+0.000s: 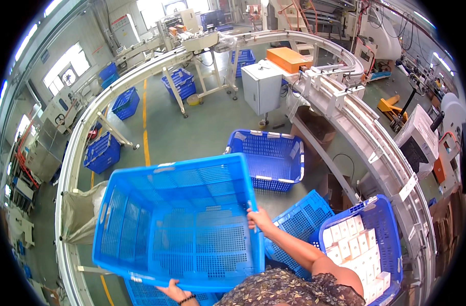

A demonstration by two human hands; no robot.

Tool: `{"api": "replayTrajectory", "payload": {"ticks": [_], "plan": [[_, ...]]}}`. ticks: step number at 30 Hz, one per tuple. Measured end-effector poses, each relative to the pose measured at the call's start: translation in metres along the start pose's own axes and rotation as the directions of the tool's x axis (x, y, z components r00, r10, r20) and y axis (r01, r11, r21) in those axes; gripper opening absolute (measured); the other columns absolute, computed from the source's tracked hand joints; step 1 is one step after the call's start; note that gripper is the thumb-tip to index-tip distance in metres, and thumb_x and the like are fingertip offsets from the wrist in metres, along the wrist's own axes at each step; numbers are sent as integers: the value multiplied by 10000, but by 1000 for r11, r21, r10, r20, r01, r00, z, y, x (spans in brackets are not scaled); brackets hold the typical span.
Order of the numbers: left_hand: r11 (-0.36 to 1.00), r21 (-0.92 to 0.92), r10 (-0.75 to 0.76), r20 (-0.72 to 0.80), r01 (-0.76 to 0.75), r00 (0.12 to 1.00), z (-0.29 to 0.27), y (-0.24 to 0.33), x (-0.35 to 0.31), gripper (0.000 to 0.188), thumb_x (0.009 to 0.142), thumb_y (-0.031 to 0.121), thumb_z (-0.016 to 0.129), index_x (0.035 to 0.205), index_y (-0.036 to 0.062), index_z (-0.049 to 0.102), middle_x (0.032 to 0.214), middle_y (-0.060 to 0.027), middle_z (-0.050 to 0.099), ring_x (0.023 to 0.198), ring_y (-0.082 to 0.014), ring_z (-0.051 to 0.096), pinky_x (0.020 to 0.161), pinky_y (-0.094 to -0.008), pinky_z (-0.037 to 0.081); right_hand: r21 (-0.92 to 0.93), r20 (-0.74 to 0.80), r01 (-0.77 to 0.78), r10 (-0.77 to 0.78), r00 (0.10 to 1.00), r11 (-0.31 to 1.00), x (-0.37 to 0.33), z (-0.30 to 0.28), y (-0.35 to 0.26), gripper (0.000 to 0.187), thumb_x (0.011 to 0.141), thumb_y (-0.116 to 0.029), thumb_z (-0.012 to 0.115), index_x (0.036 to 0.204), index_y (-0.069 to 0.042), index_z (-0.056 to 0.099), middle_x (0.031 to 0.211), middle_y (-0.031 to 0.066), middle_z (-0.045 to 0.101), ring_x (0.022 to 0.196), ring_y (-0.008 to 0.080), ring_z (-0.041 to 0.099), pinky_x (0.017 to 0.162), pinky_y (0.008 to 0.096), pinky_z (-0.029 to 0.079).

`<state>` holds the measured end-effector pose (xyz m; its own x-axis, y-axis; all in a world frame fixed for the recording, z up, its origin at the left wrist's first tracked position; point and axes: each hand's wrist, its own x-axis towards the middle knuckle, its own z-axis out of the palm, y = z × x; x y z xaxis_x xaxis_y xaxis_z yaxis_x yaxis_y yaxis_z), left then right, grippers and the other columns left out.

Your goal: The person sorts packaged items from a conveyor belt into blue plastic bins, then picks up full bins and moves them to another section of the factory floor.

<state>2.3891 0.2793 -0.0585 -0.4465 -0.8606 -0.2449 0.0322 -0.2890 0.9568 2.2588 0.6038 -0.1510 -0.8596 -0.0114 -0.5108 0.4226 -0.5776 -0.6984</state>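
Note:
A large light-blue plastic crate (184, 222) is held up in front of me, tilted so its bare mesh floor faces me. My right hand (260, 220) grips its right rim, the fingers wrapped over the edge. At the near lower rim my left hand (175, 292), with a dark beaded bracelet at the wrist, is closed on the crate's edge. Just beyond the held crate, a darker blue basket (273, 176) with pale tape on its rim stands on the floor. By my right elbow, another blue basket (388, 214) holds many small white boxes (356, 250).
A white curved conveyor (368, 120) loops around me on both sides. Another light-blue crate (300, 217) lies under my right arm. Blue baskets (103, 153) stand at the left. A grey cabinet (262, 87) and an orange box (289, 59) are ahead. Fabric (82, 211) hangs at the left rail.

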Motion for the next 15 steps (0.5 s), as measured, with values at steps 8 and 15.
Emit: {"api": "replayTrajectory", "payload": {"ticks": [8, 15], "plan": [[991, -120, 22, 606, 64, 795, 214, -35, 6, 1084, 606, -195, 430, 1607, 124, 162, 1516, -165, 395, 1249, -361, 494, 786, -332, 541, 208, -341, 463, -380, 860, 862, -6, -77, -112, 320, 824, 7, 588, 1108, -57, 457, 727, 50, 477, 518, 131, 454, 442, 300, 412], [955, 268, -297, 808, 131, 509, 357, -138, -3, 817, 820, -60, 602, 1561, 87, 291, 1530, -143, 403, 1344, -299, 458, 1054, -399, 437, 212, -508, 498, -340, 791, 841, 101, -172, -197, 262, 824, -5, 541, 1062, -76, 456, 689, 60, 497, 504, 160, 493, 434, 320, 442]]}}
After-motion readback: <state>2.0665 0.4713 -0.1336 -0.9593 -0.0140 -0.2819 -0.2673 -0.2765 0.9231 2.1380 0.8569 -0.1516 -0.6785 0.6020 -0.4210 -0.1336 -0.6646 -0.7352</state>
